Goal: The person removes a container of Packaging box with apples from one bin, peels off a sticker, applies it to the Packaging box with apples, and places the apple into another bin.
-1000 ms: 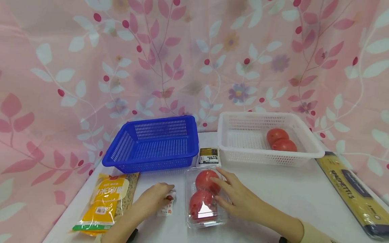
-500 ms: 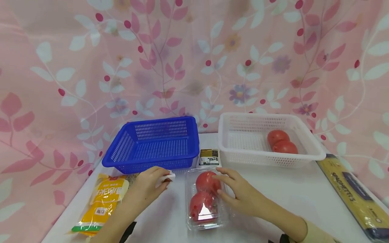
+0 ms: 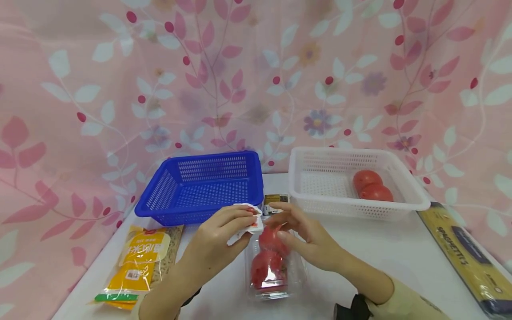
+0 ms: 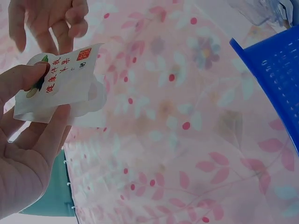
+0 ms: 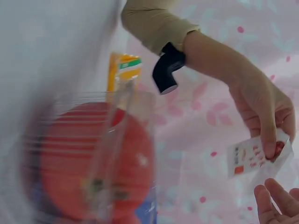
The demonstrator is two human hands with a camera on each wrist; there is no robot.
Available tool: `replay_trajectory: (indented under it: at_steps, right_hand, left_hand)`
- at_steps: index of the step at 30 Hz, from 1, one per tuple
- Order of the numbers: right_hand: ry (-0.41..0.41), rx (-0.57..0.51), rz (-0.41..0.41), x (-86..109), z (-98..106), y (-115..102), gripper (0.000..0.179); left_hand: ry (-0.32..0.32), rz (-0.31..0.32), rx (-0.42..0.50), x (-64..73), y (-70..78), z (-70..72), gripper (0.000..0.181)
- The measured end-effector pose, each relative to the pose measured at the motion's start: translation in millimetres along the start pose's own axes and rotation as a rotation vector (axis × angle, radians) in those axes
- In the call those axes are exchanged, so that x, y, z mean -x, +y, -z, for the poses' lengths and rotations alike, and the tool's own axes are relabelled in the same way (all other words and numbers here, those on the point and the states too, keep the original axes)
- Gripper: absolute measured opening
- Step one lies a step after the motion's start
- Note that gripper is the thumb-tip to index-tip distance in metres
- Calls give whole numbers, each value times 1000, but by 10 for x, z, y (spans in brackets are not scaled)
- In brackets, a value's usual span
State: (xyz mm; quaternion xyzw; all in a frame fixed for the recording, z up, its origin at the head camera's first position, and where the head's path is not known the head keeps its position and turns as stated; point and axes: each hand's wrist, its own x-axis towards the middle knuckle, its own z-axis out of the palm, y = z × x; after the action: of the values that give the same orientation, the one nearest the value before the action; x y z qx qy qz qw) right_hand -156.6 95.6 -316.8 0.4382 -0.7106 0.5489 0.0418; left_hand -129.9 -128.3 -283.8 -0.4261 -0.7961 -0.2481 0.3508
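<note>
My left hand (image 3: 218, 242) pinches a folded strip of white paper labels (image 3: 256, 226) between thumb and fingers. Red characters and a small red square are printed on the labels (image 4: 70, 77) in the left wrist view. My right hand (image 3: 314, 242) hovers just beside the strip with fingers loosely bent and nothing in them; in the right wrist view its fingertips (image 5: 279, 196) come close to the paper. Below both hands lies a closed clear plastic box (image 3: 276, 295) with red tomatoes (image 3: 269, 269) inside. The hands partly cover its far end.
A blue basket (image 3: 200, 218) stands at back left, a white basket (image 3: 356, 205) with two tomatoes (image 3: 376, 192) at back right. A yellow grain bag (image 3: 138, 266) lies left, a spaghetti pack (image 3: 464, 258) right. A small printed packet (image 3: 275, 199) sits between the baskets.
My left hand has lifted the labels from the table and carried them up and right, over the box. The right hand has left the box lid and risen toward the labels.
</note>
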Motion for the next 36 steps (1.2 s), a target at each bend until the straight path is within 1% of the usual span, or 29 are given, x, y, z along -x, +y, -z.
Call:
replay_trajectory:
  at_steps: [3, 6, 7, 11, 14, 17, 18, 20, 24, 26, 28, 30, 33, 36]
  right_hand:
    - [20, -37, 63, -64, -13, -58, 46]
    - [39, -17, 116, -93, -33, -63, 40]
    - [48, -11, 121, -97, -39, -57, 38]
    - [91, 9, 102, -104, -51, -45, 31]
    - [120, -8, 56, -106, -54, -47, 29]
    - [137, -35, 33, -107, -62, -40, 28]
    - [142, -41, 29, -107, -65, -31, 28]
    - [147, -43, 53, -107, -68, -8, 27]
    - [169, -61, 49, -99, -64, 18, 25]
    - [182, -79, 26, -94, -59, 11, 24]
    - [192, -88, 8, -87, -57, 3, 25]
    - [197, -98, -3, -82, -59, -4, 25]
    - [190, -112, 6, -81, -72, 5, 24]
    - [176, -110, 40, -82, -85, 39, 24]
  left_hand:
    - [7, -27, -12, -30, 21, -60, 36]
    - [17, -52, -26, -45, 35, -113, 37]
    - [20, -59, -32, -49, 39, -127, 37]
    - [32, -79, -51, -69, 51, -174, 35]
    - [27, -79, -54, -78, 56, -193, 35]
    - [24, -67, -44, -77, 51, -194, 36]
    - [22, -56, -41, -73, 47, -189, 37]
    - [20, -12, -30, -64, 39, -171, 38]
    - [26, 111, -50, -41, 18, -113, 45]
    - [32, 169, -44, -34, 5, -86, 49]
    - [38, 203, 14, -31, -8, -72, 53]
    - [35, 231, 116, -29, -19, -76, 54]
    - [29, 252, 267, -27, -26, -110, 55]
    - [19, 268, 327, -23, -20, -154, 58]
